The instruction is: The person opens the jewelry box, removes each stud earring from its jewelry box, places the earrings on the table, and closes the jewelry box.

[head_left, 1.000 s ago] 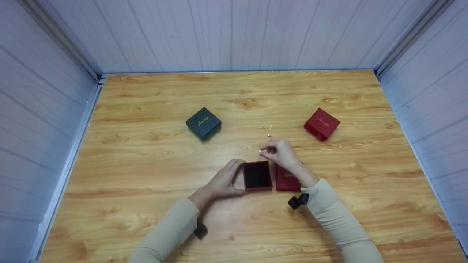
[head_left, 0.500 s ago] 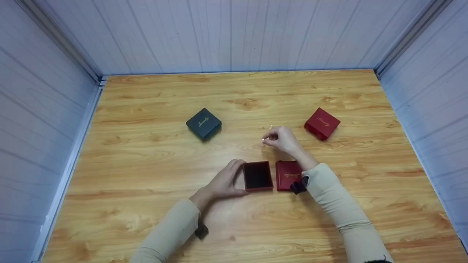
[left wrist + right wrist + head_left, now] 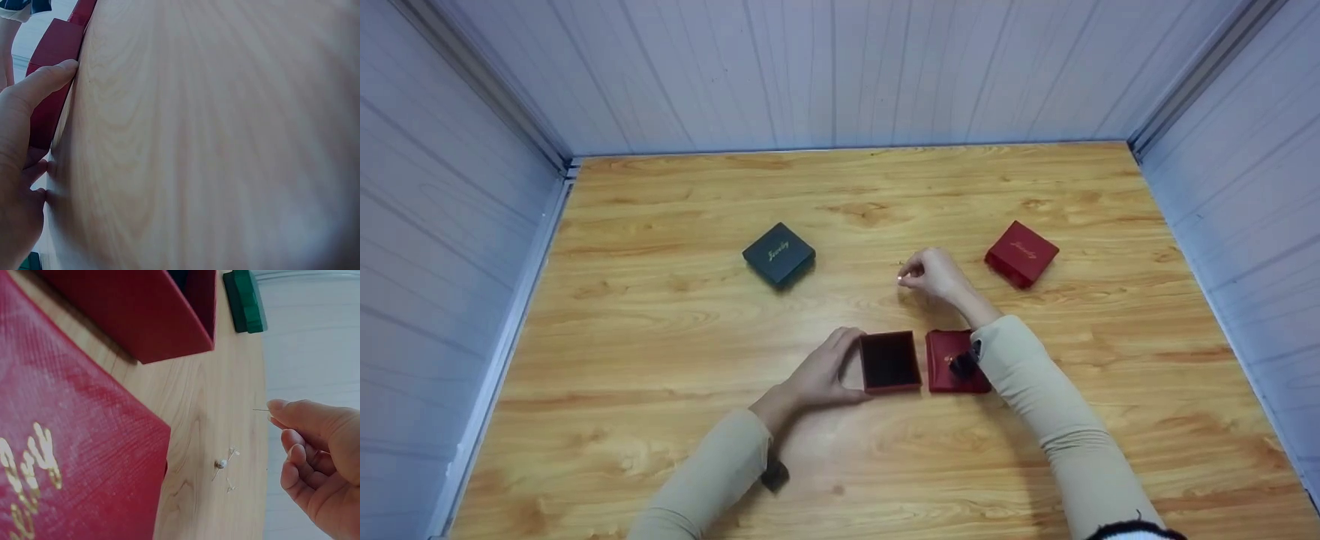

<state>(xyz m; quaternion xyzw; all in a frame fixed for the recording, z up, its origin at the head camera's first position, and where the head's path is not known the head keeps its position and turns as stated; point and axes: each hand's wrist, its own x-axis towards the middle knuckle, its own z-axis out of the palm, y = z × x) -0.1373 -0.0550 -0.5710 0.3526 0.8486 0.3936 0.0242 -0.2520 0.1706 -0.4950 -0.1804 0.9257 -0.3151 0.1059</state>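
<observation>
My left hand (image 3: 819, 375) grips the left side of a small open red box (image 3: 892, 389) with a dark inside, thumb along its front wall, fingers toward the back corner. In the left wrist view the thumb (image 3: 48, 81) lies on the red wall. My right hand (image 3: 939, 276) is beyond the box, low over the table. Its thumb and forefinger pinch an earring, whose thin post (image 3: 260, 409) sticks out past the fingertips; the rest is hidden. Several small earrings, one with a pearl (image 3: 220, 464), lie on the table near this hand.
A red lid (image 3: 939, 367) with gold lettering lies right of the open box, partly under the right wrist camera. A closed dark green box (image 3: 778, 253) stands back left, another red box (image 3: 1021, 253) back right. Pale panels (image 3: 840, 75) wall the wooden table (image 3: 660, 337).
My right hand has moved away from the open box toward the back, over the loose earrings, with the earring pinched. The left hand and the box have stayed put.
</observation>
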